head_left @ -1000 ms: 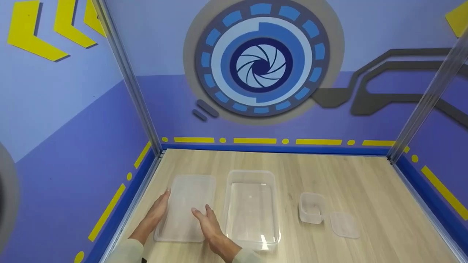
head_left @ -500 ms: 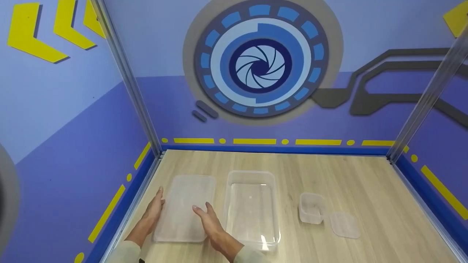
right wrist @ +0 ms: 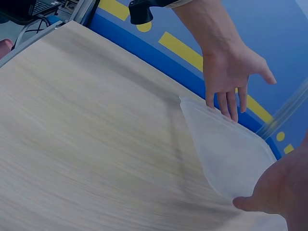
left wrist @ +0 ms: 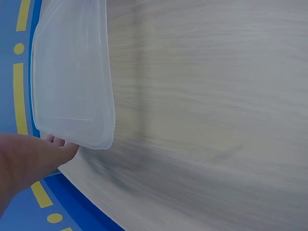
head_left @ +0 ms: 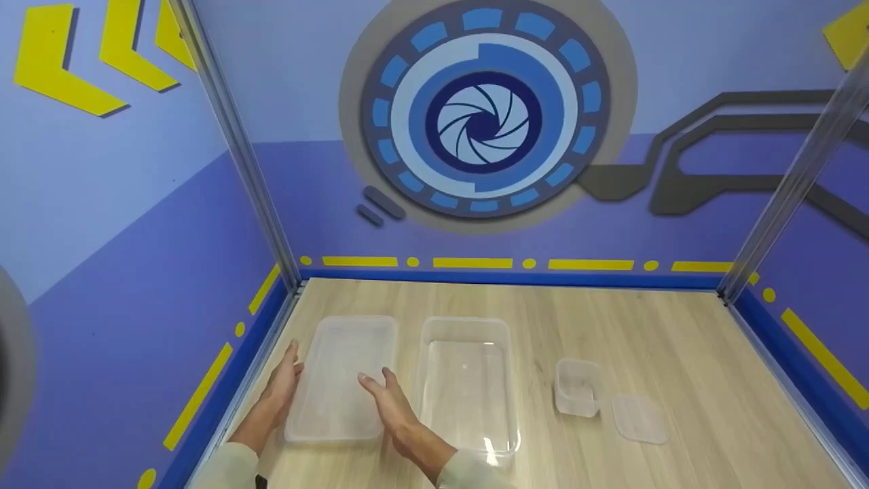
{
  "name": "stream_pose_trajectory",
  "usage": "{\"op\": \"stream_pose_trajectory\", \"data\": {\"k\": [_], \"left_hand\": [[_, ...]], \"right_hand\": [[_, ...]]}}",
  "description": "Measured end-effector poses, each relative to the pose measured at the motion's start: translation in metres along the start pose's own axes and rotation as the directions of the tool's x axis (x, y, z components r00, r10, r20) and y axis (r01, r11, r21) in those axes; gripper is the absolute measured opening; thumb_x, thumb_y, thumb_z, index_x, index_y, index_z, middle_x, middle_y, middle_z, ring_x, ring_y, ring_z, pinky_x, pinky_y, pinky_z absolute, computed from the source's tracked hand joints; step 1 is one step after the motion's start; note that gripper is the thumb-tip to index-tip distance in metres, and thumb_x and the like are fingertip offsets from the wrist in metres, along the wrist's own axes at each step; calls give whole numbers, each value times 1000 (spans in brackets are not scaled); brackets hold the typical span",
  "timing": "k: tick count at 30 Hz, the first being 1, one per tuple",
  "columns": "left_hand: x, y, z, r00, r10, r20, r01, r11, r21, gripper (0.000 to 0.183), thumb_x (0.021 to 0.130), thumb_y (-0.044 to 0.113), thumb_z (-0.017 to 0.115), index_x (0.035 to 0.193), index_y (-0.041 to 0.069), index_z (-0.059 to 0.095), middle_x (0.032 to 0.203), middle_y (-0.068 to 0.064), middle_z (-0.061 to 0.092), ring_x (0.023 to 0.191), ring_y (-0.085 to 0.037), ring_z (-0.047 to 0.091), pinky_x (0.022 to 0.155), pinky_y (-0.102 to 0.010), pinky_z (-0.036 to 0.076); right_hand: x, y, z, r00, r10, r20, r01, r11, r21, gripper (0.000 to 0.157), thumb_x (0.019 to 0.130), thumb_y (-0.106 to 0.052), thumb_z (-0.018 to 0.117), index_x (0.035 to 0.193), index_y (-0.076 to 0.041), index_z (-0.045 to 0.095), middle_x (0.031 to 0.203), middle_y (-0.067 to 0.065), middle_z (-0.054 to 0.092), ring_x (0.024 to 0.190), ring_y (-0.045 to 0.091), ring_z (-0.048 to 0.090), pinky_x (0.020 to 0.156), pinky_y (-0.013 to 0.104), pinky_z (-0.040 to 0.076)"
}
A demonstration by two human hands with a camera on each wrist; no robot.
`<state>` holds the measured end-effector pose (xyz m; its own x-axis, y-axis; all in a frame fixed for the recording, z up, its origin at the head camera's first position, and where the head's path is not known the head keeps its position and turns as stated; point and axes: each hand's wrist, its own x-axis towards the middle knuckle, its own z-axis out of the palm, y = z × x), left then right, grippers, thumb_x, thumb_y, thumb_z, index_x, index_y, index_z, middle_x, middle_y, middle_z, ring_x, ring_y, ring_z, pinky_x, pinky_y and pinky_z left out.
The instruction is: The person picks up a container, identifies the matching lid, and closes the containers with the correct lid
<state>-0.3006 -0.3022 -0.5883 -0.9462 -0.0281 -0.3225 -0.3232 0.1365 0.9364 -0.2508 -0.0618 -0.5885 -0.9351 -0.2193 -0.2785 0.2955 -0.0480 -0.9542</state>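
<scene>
A large translucent rectangular lid (head_left: 339, 390) hangs a little above the wooden table, its shadow showing below in both wrist views. My left hand (head_left: 282, 380) is at its left edge; in the right wrist view that hand (right wrist: 228, 67) has straight fingers touching the edge and its thumb held away. At the opposite edge, my right hand (head_left: 397, 411) holds the lid with its thumb over the top; its other fingers are mostly hidden. To the right stands a matching clear rectangular container (head_left: 510, 380), uncovered.
Farther right sit a small square container (head_left: 577, 405) and its small lid (head_left: 639, 419), flat on the table (head_left: 699, 367). Painted panels with metal corner posts (head_left: 237, 146) bound the table at the back and sides.
The large lid has risen slightly off the table and shifted away from me. My left hand has moved outward to the left; my right hand has risen a little with the lid.
</scene>
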Motion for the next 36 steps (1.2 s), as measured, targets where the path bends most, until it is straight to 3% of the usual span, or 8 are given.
{"op": "stream_pose_trajectory", "data": {"k": [13,19,23,30,36], "left_hand": [[-3,16,-1,1000,-21,-8,21,999,-42,111,103,79,26,164,-10,-2,172,-33,5,160,-48,1,128,-61,1],[-6,26,0,1000,-9,-27,8,999,-42,104,106,73,28,165,-8,1,172,-31,9,159,-48,6,128,-62,5],[-8,33,3,999,12,-48,-14,999,-38,101,107,70,29,165,-9,6,171,-31,13,159,-48,11,128,-62,8],[-10,41,9,999,39,-20,-39,999,-16,103,107,71,30,164,-11,6,172,-31,10,159,-47,8,126,-66,6],[-13,45,14,998,33,-45,-33,999,-11,100,107,69,33,165,-9,10,172,-29,14,160,-45,11,127,-65,9]], "right_hand": [[-1,-16,-8,998,-66,-13,66,998,12,98,98,-62,60,164,2,27,169,32,23,154,55,20,121,73,19],[-2,-22,-14,996,-83,-13,84,996,17,95,101,-59,58,164,4,26,169,33,21,155,55,18,122,72,17],[-2,-24,-19,996,-89,-21,90,995,33,92,102,-56,57,162,6,27,168,33,22,155,54,20,121,70,23],[-2,-30,-29,994,-108,-8,108,990,91,94,102,-57,59,163,6,26,169,28,25,156,50,19,119,70,28],[-3,-34,-38,994,-108,7,107,991,85,92,100,-59,60,161,5,33,166,28,32,154,49,25,117,70,31]]}}
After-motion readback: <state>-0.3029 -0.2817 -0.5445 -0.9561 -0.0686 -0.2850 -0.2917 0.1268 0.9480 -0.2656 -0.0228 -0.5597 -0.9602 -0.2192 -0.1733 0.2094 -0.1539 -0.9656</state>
